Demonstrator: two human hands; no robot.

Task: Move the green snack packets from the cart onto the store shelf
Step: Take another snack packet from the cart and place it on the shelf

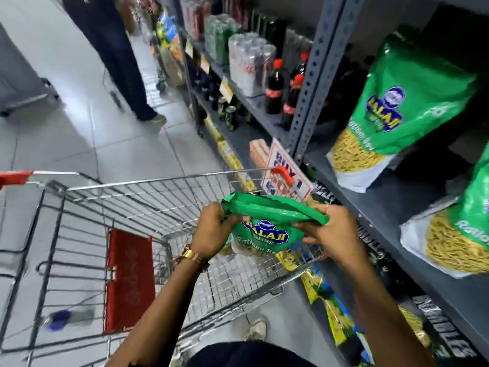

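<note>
Both hands hold one green snack packet [267, 229] by its folded top edge, above the right corner of the wire cart [148, 197]. My left hand [214, 229] pinches the top left corner; my right hand [328, 231] grips the top right corner. The packet hangs with its blue logo facing me. On the grey store shelf [381, 207] to the right stand two more green packets: one upright at the back [402, 109], another at the right edge [460, 234], partly cut off by the frame.
A person in dark trousers [119, 56] stands in the aisle ahead. Cola bottles [275, 86] and wrapped cans fill the shelves further along. A red cart flap [129, 279] hangs inside the basket. Yellow packets [330, 308] sit on the lower shelf. A promo sign [285, 170] sticks out.
</note>
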